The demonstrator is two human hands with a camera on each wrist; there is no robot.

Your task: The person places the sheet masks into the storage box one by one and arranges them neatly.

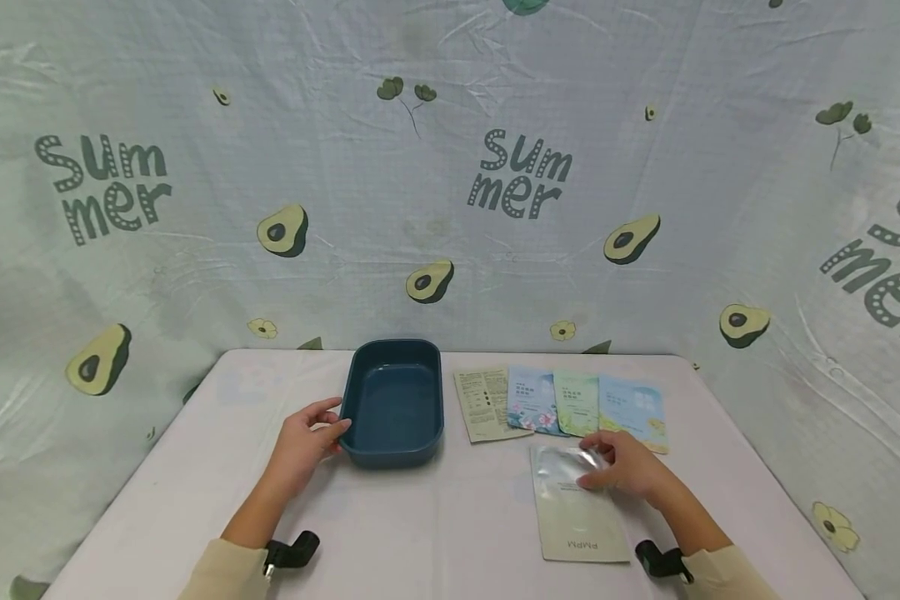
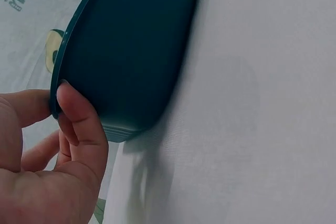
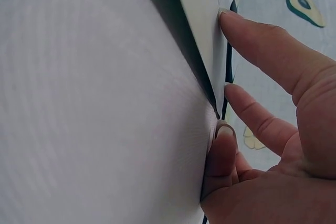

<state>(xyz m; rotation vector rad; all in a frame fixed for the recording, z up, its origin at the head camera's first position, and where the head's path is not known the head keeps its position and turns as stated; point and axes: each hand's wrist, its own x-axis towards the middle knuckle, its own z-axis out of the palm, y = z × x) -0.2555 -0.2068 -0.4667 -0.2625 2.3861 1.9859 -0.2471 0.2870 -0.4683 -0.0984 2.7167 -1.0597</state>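
The left hand (image 1: 303,446) pinches the left rim of a dark blue rectangular bin (image 1: 393,408) on the table. In the left wrist view, the thumb and fingers of this hand (image 2: 68,156) grip the rim of the bin (image 2: 126,40) from both sides. Over the upper right part of a silver and cream packet (image 1: 579,525) is the right hand (image 1: 626,467), its thumb on the top face and fingers at the far edge. The right wrist view has the hand (image 3: 273,124) holding the edge of the packet (image 3: 202,19), with a dark gap beneath the packet.
Behind the silver packet lie a printed beige packet (image 1: 487,404), a blue floral packet (image 1: 532,400), a green packet (image 1: 576,402) and a light blue packet (image 1: 633,408), in an overlapping row. A patterned cloth (image 1: 525,283) hangs behind the white table (image 1: 390,542).
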